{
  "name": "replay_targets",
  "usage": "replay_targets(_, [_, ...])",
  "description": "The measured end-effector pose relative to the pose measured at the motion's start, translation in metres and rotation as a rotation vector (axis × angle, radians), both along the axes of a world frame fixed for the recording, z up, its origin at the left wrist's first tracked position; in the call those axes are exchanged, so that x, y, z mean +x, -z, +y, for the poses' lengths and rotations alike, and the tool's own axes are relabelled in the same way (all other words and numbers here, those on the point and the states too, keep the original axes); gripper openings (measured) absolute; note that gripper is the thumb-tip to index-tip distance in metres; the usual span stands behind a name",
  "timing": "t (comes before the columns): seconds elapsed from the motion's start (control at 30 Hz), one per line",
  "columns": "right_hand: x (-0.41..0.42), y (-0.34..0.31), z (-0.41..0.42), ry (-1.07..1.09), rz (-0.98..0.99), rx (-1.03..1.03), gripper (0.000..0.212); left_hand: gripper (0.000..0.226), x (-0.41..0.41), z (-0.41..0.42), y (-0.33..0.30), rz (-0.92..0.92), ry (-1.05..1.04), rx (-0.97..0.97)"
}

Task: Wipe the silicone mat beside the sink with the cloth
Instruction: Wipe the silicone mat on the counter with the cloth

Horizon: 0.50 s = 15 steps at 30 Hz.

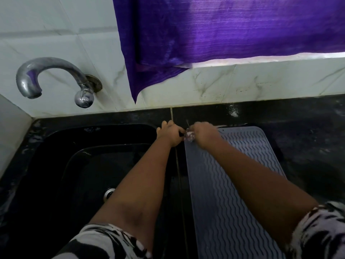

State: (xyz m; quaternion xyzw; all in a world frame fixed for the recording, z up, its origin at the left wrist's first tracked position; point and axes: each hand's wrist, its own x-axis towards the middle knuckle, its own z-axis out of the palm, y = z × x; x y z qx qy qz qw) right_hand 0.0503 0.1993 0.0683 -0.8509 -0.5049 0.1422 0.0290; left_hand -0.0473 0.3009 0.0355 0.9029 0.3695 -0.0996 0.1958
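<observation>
A grey silicone mat [229, 184] with wavy ridges lies on the black counter, just right of the black sink [74, 165]. Both my hands meet at the mat's far left corner. My right hand [204, 134] is closed around a small bunched pale cloth [189, 136], which peeks out at its fingertips over the mat's corner. My left hand [170, 132] rests on the counter strip between sink and mat, its fingers touching the same cloth. Most of the cloth is hidden inside the hands.
A curved metal tap [54, 79] juts from the marbled wall tiles above the sink. A purple curtain [214, 34] hangs over the window ledge. Wet black counter [308, 146] stretches right of the mat. The sink drain [109, 193] shows beside my left forearm.
</observation>
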Motion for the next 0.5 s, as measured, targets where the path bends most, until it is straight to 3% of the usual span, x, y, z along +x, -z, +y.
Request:
replay_targets(0.13, [-0.034, 0.022, -0.052, -0.126, -0.097, -0.07, 0.035, 0.031, 0.002, 0.0, -0.003, 0.012, -0.027, -0.03])
replay_targets(0.23, [-0.055, 0.007, -0.097, -0.226, 0.031, -0.217, 0.025, 0.033, 0.007, -0.003, -0.006, 0.064, -0.022, 0.01])
replay_targets(0.33, [-0.054, -0.017, -0.106, -0.283, 0.173, -0.436, 0.03, 0.033, 0.009, -0.004, -0.01, 0.116, -0.014, 0.004])
replay_targets(0.4, [-0.039, -0.043, -0.083, -0.184, 0.285, -0.37, 0.029, 0.035, 0.007, -0.004, -0.01, 0.141, -0.002, -0.037])
replay_targets(0.5, [-0.01, -0.04, -0.024, -0.038, 0.162, -0.158, 0.029, 0.036, 0.008, -0.009, -0.011, 0.16, -0.006, -0.049])
